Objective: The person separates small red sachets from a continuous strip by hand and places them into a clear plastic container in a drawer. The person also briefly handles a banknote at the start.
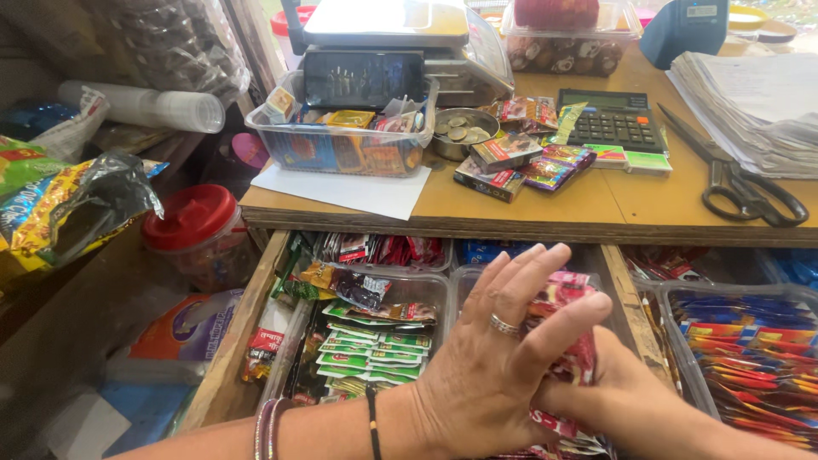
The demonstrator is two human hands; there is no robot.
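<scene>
Fingers: those of the left hand [490,375] lie stretched out flat and a little spread, pressed down on a stack of small red foil sachets [569,341]; a silver ring sits on one finger.
Left arm: comes in from the lower left, with thin bangles and a dark thread at the wrist.
Right hand [622,400]: tucked under and beside the left, against the same stack; its fingers are hidden, so I cannot tell whether they are closed.
Red sachets: in a clear plastic tray [464,281] in the open wooden drawer, just below the surface's front edge.
Green and white sachets [366,353]: fanned in the neighbouring clear tray to the left, touching nothing the hands hold.
Blue and red striped sachets [750,358]: packed in a tray to the right, beyond a wooden divider.
Wooden surface [596,200]: carries the rest.
Clear plastic tub of mixed packets [341,145]: left of centre on the surface, on a white sheet.
Small steel bowl of coins [460,132]: just beside the tub.
Black calculator [609,119]: right of the bowl, small flat boxes in front of it.
Black-handled scissors [737,175]: near a paper stack at far right.
Red-lidded clear jar [192,230]: off the surface, lower left.
</scene>
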